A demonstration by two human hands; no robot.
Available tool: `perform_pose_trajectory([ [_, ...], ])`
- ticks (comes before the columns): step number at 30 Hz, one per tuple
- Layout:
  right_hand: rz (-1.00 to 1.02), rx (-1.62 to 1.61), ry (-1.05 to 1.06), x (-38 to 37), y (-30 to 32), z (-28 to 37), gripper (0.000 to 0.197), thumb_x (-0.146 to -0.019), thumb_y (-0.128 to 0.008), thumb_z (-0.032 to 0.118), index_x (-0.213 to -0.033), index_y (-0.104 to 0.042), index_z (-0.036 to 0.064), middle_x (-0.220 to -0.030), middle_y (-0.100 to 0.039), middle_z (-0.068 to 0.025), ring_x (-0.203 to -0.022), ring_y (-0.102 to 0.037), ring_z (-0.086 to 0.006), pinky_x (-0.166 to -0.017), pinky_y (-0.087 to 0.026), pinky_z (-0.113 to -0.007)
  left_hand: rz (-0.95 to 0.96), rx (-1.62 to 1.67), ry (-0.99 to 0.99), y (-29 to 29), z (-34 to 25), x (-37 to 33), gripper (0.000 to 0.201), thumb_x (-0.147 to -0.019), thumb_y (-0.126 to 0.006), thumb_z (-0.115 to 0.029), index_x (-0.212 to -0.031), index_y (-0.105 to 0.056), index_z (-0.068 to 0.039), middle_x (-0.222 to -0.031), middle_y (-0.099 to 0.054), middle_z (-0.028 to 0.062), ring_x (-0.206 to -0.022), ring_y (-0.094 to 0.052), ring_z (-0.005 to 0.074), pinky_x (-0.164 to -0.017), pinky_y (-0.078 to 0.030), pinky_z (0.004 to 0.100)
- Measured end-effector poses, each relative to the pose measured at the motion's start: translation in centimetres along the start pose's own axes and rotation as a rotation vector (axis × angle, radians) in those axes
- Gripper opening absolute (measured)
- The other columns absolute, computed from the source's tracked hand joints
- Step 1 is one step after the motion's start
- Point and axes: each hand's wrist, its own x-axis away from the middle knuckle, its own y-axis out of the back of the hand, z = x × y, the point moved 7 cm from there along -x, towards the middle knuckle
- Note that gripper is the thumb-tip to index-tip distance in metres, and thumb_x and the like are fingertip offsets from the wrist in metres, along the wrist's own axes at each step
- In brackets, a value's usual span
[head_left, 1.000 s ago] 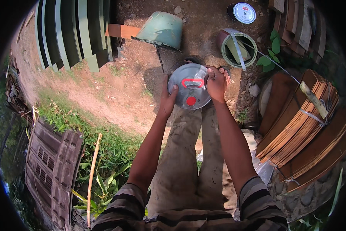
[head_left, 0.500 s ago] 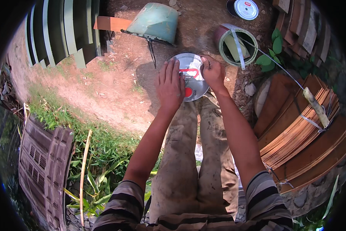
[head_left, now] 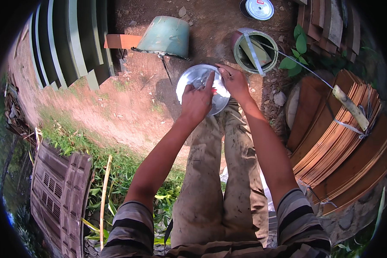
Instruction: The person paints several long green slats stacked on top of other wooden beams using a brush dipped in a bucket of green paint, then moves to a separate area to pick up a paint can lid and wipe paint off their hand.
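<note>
In front of my knees is a round silver can top, bright with glare, with a bit of red showing beside my fingers. My left hand lies over its middle, the index finger stretched out and the thumb apart. My right hand is closed at the can top's right edge, fingers curled over the rim. What lies below the can top is hidden, as is the underside of my right hand's grip.
An upturned green bucket with an orange-brown strip is at the far left. A paint-stained pail holds a board and a long-handled tool. Another silver lid lies beyond. Dark green boards, stacked brown boards and a carved wooden panel flank me.
My left hand has gone from lying flat on the can top to having its fingers bent, index out. The red markings are now mostly covered. My view has shifted slightly.
</note>
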Motion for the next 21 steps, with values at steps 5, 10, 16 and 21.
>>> perform_pose_trajectory([
  [5, -0.216, -0.074, 0.011, 2.7, 4.6, 3.3, 0.023, -0.094, -0.055, 0.021, -0.099, -0.069, 0.0033, -0.077, -0.069, -0.0117, -0.071, -0.068, -0.0234, -0.066, -0.051, -0.034, 0.000, -0.073, -0.054, -0.5, -0.6, 0.2, 0.076, -0.079, -0.059, -0.017, -0.146, -0.026, -0.006, -0.081, -0.068, 0.0184, -0.082, -0.067, 0.0336, -0.116, -0.019, 0.0437],
  [10, -0.644, -0.171, 0.062, 0.6, 13.9, 2.1, 0.024, -0.095, -0.056, 0.020, -0.099, -0.067, -0.0013, -0.085, -0.070, -0.0109, -0.080, -0.067, -0.0150, -0.073, -0.050, -0.028, 0.168, -0.183, -0.047, -0.1, -2.5, -1.3, 0.063, -0.087, -0.051, -0.019, -0.144, -0.031, -0.002, -0.082, -0.068, 0.0212, -0.085, -0.067, 0.0355, -0.114, -0.024, 0.0438],
  [16, -0.255, -0.375, 0.014, 0.2, 11.2, 1.3, 0.026, -0.097, -0.053, 0.018, -0.101, -0.066, -0.0035, -0.089, -0.070, -0.0102, -0.086, -0.067, -0.0143, -0.078, -0.051, -0.027, 0.168, -0.235, -0.072, 2.3, -5.4, -2.0, 0.055, -0.092, -0.047, -0.020, -0.141, -0.036, 0.002, -0.083, -0.068, 0.0205, -0.085, -0.067, 0.0348, -0.110, -0.031, 0.0450],
  [21, -0.104, -0.822, -0.277, -0.8, 7.4, -2.3, 0.035, -0.099, -0.050, 0.028, -0.098, -0.065, -0.0033, -0.088, -0.069, -0.0112, -0.082, -0.068, -0.0180, -0.075, -0.054, -0.028, 0.181, -0.311, -0.207, 5.4, -9.2, -2.5, 0.046, -0.086, -0.051, -0.017, -0.127, -0.055, 0.002, -0.084, -0.069, 0.0179, -0.082, -0.068, 0.0338, -0.103, -0.039, 0.0470],
])
